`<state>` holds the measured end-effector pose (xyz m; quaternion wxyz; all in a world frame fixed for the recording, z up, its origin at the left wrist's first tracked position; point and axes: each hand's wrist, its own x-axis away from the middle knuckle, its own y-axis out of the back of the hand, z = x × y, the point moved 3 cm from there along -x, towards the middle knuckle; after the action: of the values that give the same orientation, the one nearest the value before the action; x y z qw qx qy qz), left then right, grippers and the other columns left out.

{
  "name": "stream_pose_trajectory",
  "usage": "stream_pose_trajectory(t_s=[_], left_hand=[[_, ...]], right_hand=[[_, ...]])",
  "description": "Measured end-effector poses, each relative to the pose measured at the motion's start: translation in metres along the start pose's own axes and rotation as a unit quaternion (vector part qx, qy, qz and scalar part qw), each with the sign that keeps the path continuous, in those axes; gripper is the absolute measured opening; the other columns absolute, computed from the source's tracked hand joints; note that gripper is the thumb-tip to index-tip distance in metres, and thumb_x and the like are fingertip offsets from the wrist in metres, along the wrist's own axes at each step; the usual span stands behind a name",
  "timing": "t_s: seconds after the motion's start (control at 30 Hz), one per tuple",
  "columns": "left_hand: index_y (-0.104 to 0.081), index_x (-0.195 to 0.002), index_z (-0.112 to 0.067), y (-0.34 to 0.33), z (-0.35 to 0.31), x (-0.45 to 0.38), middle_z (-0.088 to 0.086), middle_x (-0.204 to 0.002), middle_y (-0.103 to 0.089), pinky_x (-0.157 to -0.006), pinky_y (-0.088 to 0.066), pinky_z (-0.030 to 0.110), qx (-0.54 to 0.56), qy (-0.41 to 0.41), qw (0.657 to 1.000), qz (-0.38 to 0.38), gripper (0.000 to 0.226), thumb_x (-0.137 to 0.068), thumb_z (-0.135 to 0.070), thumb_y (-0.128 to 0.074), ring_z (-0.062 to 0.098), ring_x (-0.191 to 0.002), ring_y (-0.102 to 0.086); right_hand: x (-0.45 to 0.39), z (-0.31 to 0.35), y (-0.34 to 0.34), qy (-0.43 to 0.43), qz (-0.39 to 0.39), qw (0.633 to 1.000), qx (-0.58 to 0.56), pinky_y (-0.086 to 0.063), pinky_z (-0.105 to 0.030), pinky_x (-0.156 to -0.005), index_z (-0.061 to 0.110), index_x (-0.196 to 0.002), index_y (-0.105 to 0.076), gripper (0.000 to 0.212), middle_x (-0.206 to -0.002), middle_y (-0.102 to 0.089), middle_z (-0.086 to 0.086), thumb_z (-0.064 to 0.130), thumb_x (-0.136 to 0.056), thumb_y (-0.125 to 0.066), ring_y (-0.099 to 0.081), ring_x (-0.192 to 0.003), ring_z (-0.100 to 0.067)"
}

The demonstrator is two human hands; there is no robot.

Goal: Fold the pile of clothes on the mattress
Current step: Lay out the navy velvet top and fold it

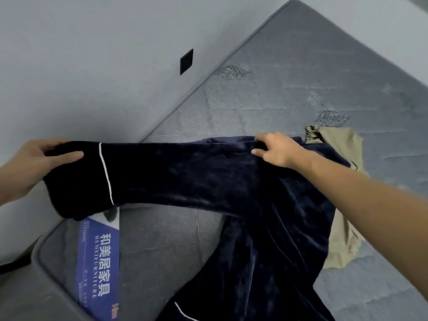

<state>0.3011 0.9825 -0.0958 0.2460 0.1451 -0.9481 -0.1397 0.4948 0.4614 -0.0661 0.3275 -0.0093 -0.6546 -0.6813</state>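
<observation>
A dark navy velvet garment (208,181) with thin white piping is stretched across the grey mattress (301,77). My left hand (30,165) grips the cuff end of one sleeve at the left, thumb on top, lifted off the mattress. My right hand (275,149) pinches the fabric at the sleeve's upper end, near the shoulder. The rest of the garment hangs down toward the lower middle of the view. A khaki garment (342,177) lies flat under and to the right of the navy one, partly hidden by my right forearm.
A blue label with white lettering (99,262) lies on the mattress near its corner at the lower left. The grey wall (81,54) with a black square plate (186,61) runs along the mattress's left edge. Bare mattress surface extends to the upper right.
</observation>
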Motion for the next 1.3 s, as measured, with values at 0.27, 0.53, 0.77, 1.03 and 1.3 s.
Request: stream_pose_trajectory(t_s=[0.27, 0.53, 0.77, 1.03, 1.3], left_hand=[[-0.069, -0.101, -0.024, -0.016, 0.017, -0.022, 0.011, -0.096, -0.073, -0.084, -0.058, 0.047, -0.233, -0.043, 0.964, -0.122, 0.019, -0.086, -0.033, -0.078, 0.036, -0.094, -0.069], [-0.045, -0.155, -0.027, -0.109, -0.011, 0.019, 0.006, -0.16, -0.041, -0.119, -0.031, 0.055, -0.47, -0.312, 0.826, 0.007, 0.059, -0.101, -0.051, -0.041, 0.034, -0.147, -0.038], [-0.011, -0.164, -0.042, -0.134, 0.031, 0.003, 0.001, -0.174, -0.008, -0.128, -0.008, 0.055, -0.536, -0.257, 0.804, 0.027, 0.067, -0.103, -0.067, -0.021, 0.025, -0.161, -0.004], [-0.013, -0.166, -0.027, -0.162, 0.02, 0.042, 0.018, -0.172, -0.008, -0.127, -0.006, 0.057, -0.541, -0.241, 0.805, -0.017, 0.071, -0.103, -0.059, -0.021, 0.036, -0.159, -0.003], [-0.015, -0.165, -0.036, -0.3, 0.05, 0.213, -0.01, -0.172, -0.012, -0.128, -0.02, 0.044, -0.299, -0.236, 0.9, 0.214, 0.069, -0.105, -0.066, -0.03, 0.009, -0.159, -0.002]], right_hand=[[-0.024, 0.005, -0.025, -0.032, -0.117, 0.982, 0.145, -0.038, -0.049, -0.091, 0.011, -0.119, -0.053, 0.035, -0.122, -0.053, -0.015, 0.04, -0.101, -0.06, -0.048, -0.112, -0.038], [0.011, 0.033, -0.084, 0.023, -0.158, 0.98, 0.123, -0.026, -0.048, -0.124, 0.016, -0.158, -0.037, 0.059, -0.163, -0.037, -0.011, 0.044, -0.106, -0.033, -0.036, -0.149, -0.031], [0.009, 0.028, -0.11, -0.017, -0.158, 0.981, 0.108, -0.014, -0.049, -0.129, 0.022, -0.166, -0.016, 0.063, -0.173, -0.017, -0.008, 0.047, -0.108, -0.018, -0.014, -0.16, -0.026], [0.073, 0.031, -0.128, -0.072, -0.15, 0.984, 0.059, -0.014, -0.049, -0.129, 0.019, -0.166, -0.019, 0.063, -0.174, -0.012, -0.007, 0.045, -0.109, -0.018, -0.008, -0.161, -0.026], [0.212, 0.038, -0.187, -0.105, -0.124, 0.987, 0.01, -0.011, -0.046, -0.13, 0.017, -0.166, -0.015, 0.063, -0.174, -0.01, -0.004, 0.044, -0.11, -0.02, -0.006, -0.161, -0.021]])
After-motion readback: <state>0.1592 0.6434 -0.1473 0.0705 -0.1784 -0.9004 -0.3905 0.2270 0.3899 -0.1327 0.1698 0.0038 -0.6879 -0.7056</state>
